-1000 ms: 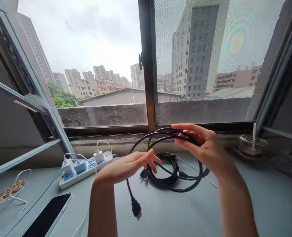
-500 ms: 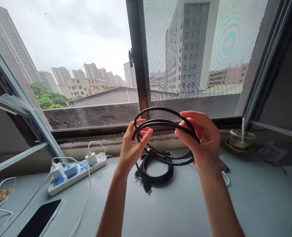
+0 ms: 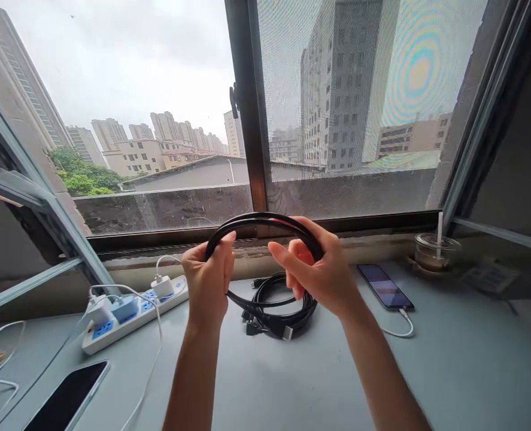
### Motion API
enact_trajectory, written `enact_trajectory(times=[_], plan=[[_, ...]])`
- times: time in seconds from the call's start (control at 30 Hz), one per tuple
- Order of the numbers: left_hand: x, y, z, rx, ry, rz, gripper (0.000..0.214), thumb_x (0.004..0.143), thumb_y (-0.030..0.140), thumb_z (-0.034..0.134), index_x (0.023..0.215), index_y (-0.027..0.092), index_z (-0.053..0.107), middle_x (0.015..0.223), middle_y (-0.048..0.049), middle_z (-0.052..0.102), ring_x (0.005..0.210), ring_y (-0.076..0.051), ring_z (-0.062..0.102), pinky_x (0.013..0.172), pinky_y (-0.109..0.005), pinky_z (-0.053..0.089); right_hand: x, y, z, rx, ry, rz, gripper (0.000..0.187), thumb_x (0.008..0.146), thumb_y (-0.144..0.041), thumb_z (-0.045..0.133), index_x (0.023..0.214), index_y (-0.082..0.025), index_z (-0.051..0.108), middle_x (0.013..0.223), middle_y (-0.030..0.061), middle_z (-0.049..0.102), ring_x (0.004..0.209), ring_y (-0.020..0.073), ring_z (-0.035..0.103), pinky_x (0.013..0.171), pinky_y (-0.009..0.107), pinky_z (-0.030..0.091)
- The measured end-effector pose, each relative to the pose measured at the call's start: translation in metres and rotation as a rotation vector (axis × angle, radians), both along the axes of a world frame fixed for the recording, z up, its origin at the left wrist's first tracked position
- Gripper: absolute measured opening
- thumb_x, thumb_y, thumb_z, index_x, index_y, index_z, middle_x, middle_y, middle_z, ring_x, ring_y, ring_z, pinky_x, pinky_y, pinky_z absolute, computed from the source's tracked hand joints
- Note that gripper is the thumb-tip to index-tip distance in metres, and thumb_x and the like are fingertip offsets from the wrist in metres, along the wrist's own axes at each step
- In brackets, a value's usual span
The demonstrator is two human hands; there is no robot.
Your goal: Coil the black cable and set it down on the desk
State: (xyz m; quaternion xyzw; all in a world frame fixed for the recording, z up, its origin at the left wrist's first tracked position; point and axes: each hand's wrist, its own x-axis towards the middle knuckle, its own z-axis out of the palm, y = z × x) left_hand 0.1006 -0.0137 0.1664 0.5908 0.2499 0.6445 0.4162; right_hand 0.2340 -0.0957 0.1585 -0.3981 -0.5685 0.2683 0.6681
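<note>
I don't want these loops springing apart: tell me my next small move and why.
With the right hand, probably close the thumb onto the loops of black cable. That thumb stands off them, while the left hand is closed around their left side. A strand hangs lower between the hands, so a firmer right grip would likely help.

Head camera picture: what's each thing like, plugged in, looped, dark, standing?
Raised black cable: looped
Left hand: closed around it
Right hand: around it, thumb apart
Lower black cable: coiled on grey desk
White-and-blue power strip: adapters plugged in
Left flat black phone: face up, screen dark
Right flat dark phone: face up, white cable plugged in
Clear plastic cup: upright, white straw inside
Dark-framed glass window: openness unclear
</note>
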Motion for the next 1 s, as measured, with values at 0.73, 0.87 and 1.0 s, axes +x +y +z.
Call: enact_trajectory(times=[0.73,0.87,1.0], plan=[[0.031,-0.009,-0.015,-0.345,-0.136,-0.5,0.054,0.079,0.038,0.056,0.042,0.02,0.021,0.03,0.0077,0.023,0.025,-0.004,0.026,0.03,-0.018,0.02,0.02,0.001,-0.006,0.349,0.15,-0.439,0.032,0.074,-0.028,0.067,0.106,-0.024,0.068,0.039,-0.01,0.044,0.026,0.0039,0.035,0.025,0.016,0.026],[0.018,-0.008,-0.007,-0.262,-0.158,-0.358,0.057,0.077,0.032,0.059,0.043,0.018,0.016,0.029,0.0086,0.021,0.026,0.0,0.014,0.029,-0.017,0.009,0.02,0.006,-0.005,0.231,-0.001,-0.617,0.04,0.07,-0.028,0.07,0.11,-0.024,0.066,0.056,-0.0055,0.059,0.04,0.0078,0.052,0.032,0.018,0.045],[0.015,-0.013,-0.004,-0.264,-0.112,-0.358,0.055,0.078,0.034,0.058,0.044,0.018,0.018,0.029,0.009,0.02,0.024,0.0,0.015,0.029,-0.017,0.009,0.011,0.0,-0.003,0.202,0.038,-0.445,0.043,0.073,-0.031,0.069,0.115,-0.027,0.063,0.05,-0.0087,0.054,0.029,0.0044,0.042,0.025,0.015,0.035]])
